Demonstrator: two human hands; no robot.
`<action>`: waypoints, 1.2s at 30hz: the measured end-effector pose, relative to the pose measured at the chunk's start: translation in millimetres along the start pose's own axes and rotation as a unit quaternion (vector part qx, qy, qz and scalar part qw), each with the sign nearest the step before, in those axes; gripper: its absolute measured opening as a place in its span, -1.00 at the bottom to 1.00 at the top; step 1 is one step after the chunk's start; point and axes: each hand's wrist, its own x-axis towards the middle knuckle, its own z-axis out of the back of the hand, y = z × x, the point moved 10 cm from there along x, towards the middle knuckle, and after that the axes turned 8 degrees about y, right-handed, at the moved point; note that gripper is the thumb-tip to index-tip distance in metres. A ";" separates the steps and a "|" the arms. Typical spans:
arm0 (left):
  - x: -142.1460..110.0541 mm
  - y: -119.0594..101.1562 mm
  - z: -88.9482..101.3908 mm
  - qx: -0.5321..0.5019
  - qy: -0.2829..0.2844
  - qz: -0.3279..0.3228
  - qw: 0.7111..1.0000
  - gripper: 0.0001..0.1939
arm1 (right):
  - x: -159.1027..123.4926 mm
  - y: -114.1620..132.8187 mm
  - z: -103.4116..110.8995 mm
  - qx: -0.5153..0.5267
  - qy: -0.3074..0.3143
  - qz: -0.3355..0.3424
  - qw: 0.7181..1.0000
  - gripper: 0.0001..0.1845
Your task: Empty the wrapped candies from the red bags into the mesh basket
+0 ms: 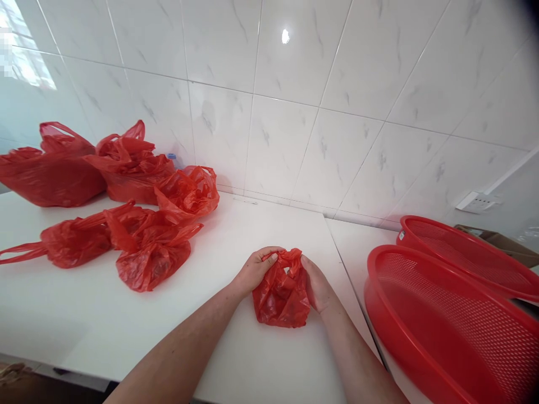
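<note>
Red bag [281, 303], one — at the white tabletop [269, 359], between both hands. Left hand [259, 269]: thumb and fingers pinching its top left. Right hand [316, 284]: closed on its upper right edge. Progress, as judged: handling under way, seemingly unfinished; top bunched, gap showing. Orientation: bunched end toward the tiled wall [219, 50], base opposite — long axis front to back.

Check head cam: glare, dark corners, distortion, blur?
Head view: bright glare spot on the tiled wall; head view: upper-right corner falls dark; head view: front red basket looks stretched toward the frame edge; head view: held bag fairly sharp, no obvious blur.
</note>
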 end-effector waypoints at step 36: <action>-20.2 -47.2 84.1 0.255 -0.316 -0.116 0.906 -0.89 | 13.3 11.4 80.8 0.231 -0.086 0.117 0.962 -0.81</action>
